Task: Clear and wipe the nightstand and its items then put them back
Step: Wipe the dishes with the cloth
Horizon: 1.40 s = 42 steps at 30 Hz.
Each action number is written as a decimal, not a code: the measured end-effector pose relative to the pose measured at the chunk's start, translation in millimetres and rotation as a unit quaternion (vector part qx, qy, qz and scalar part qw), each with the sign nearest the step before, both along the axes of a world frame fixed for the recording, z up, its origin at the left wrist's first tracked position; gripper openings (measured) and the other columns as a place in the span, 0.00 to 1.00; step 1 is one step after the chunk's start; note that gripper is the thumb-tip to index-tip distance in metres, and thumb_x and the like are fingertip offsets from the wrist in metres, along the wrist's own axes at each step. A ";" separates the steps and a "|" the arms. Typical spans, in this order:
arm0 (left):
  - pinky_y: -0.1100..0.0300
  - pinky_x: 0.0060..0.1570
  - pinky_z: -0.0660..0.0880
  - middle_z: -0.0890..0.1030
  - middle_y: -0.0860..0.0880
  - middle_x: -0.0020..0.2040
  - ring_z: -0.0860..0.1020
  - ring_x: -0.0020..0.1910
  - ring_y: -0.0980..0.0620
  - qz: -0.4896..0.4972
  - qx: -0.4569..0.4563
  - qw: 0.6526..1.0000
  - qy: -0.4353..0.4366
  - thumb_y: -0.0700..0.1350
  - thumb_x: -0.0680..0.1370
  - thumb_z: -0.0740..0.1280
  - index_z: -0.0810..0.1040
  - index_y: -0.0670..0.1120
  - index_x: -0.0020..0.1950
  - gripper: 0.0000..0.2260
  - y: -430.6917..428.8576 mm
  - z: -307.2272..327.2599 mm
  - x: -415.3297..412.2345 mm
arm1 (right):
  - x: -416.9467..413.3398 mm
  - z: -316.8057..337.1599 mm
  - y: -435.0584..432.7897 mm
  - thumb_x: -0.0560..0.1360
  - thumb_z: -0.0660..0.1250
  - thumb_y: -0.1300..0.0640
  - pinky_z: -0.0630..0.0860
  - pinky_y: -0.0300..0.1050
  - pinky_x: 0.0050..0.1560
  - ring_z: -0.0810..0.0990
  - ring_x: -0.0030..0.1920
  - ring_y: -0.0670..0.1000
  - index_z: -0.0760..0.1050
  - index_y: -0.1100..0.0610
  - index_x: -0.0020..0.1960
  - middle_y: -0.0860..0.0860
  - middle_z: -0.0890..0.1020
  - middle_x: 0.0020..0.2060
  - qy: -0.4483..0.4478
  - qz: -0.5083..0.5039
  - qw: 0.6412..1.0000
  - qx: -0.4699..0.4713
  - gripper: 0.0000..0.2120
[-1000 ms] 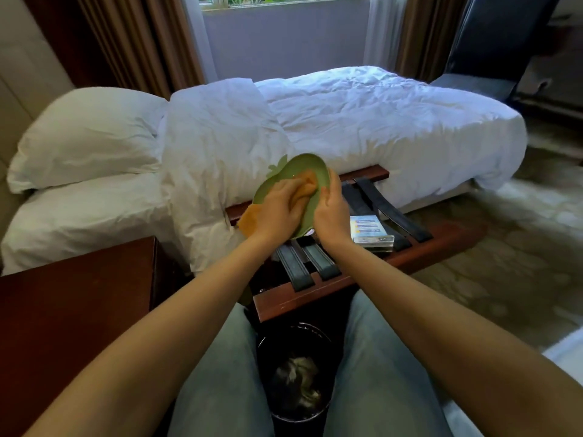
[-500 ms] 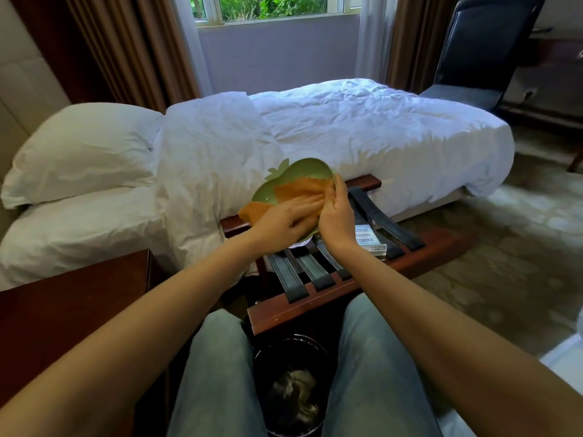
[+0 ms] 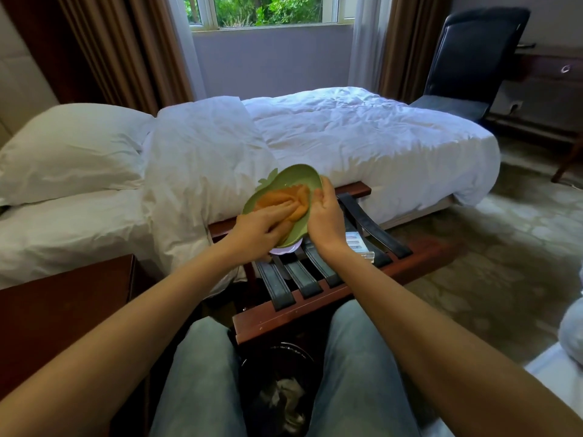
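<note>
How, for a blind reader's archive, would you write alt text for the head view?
A seated person's left hand presses an orange cloth into a green dish, which the right hand holds tilted over a wooden rack beside a white bed.

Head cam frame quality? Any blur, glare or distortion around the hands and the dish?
Head view: window daylight lights the bed evenly; no strong glare on the green dish; left hand, right hand and orange cloth slightly soft; wide-angle lens bows the curtains; bin between the knees in deep shadow.
</note>
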<state>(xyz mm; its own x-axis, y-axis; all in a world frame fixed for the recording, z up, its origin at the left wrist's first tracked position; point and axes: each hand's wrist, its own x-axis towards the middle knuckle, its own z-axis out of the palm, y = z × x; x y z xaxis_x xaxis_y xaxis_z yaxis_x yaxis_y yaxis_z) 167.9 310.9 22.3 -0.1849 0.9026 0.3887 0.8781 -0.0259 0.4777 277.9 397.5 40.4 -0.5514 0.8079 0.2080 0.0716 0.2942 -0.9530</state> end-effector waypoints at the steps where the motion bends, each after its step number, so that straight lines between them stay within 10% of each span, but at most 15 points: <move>1: 0.78 0.62 0.59 0.66 0.55 0.69 0.64 0.68 0.61 -0.019 -0.003 1.000 0.008 0.39 0.80 0.60 0.65 0.45 0.71 0.19 0.8 3.6 1.3 | -1.0 1.6 -1.4 0.82 0.48 0.52 0.71 0.51 0.60 0.75 0.60 0.57 0.61 0.51 0.72 0.56 0.76 0.61 0.000 0.012 1.000 0.007 0.18; 8: 0.59 0.71 0.55 0.66 0.47 0.72 0.61 0.72 0.51 0.068 0.039 0.995 0.068 0.44 0.81 0.54 0.66 0.45 0.71 0.18 28.5 24.9 -16.3 | -6.4 16.9 -1.7 0.81 0.49 0.54 0.73 0.54 0.55 0.76 0.55 0.59 0.67 0.54 0.65 0.56 0.78 0.55 0.004 0.029 0.999 0.029 0.15; 15: 0.64 0.54 0.72 0.73 0.60 0.58 0.73 0.53 0.61 0.027 0.058 0.997 -0.042 0.41 0.80 0.61 0.74 0.48 0.64 0.13 5.5 26.4 6.0 | 2.3 21.0 7.5 0.82 0.49 0.54 0.72 0.52 0.52 0.76 0.53 0.58 0.65 0.53 0.68 0.57 0.78 0.54 0.008 0.002 1.000 0.029 0.17; 20: 0.59 0.70 0.58 0.67 0.47 0.71 0.63 0.71 0.52 -0.010 0.026 0.999 -0.035 0.42 0.80 0.59 0.66 0.43 0.71 0.19 18.2 13.6 -1.6 | -1.5 13.6 -3.0 0.82 0.49 0.52 0.70 0.56 0.61 0.74 0.61 0.58 0.61 0.50 0.72 0.56 0.75 0.63 -0.010 0.042 0.999 0.022 0.19; 26: 0.59 0.70 0.59 0.69 0.54 0.69 0.64 0.70 0.55 0.113 0.060 0.991 0.033 0.46 0.81 0.55 0.70 0.48 0.68 0.16 29.2 1.9 -10.4 | -2.8 7.7 -5.5 0.81 0.49 0.53 0.73 0.55 0.55 0.77 0.54 0.58 0.68 0.52 0.65 0.55 0.79 0.55 -0.003 0.031 1.000 0.005 0.16; 31: 0.65 0.56 0.69 0.78 0.50 0.60 0.76 0.56 0.53 0.018 0.063 0.997 -0.048 0.41 0.77 0.61 0.76 0.45 0.64 0.15 6.9 -10.5 14.0 | 11.1 4.3 2.8 0.82 0.48 0.54 0.70 0.50 0.62 0.73 0.62 0.55 0.59 0.50 0.73 0.54 0.74 0.65 0.003 0.006 1.000 0.002 0.19; 42: 0.63 0.62 0.64 0.81 0.50 0.56 0.75 0.58 0.57 -0.056 0.020 0.990 0.128 0.48 0.74 0.59 0.81 0.46 0.56 0.16 -23.7 -13.8 -19.5 | 27.4 -0.3 1.5 0.82 0.49 0.57 0.66 0.40 0.57 0.72 0.56 0.47 0.59 0.51 0.73 0.49 0.73 0.60 0.028 -0.006 0.999 0.021 0.20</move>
<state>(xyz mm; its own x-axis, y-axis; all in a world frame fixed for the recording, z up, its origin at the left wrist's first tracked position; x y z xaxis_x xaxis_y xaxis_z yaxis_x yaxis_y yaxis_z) 148.4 287.3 8.5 0.0241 0.8946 0.4462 0.9610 -0.1436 0.2362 305.3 398.9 40.1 -0.5282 0.8040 0.2732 0.0214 0.3343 -0.9422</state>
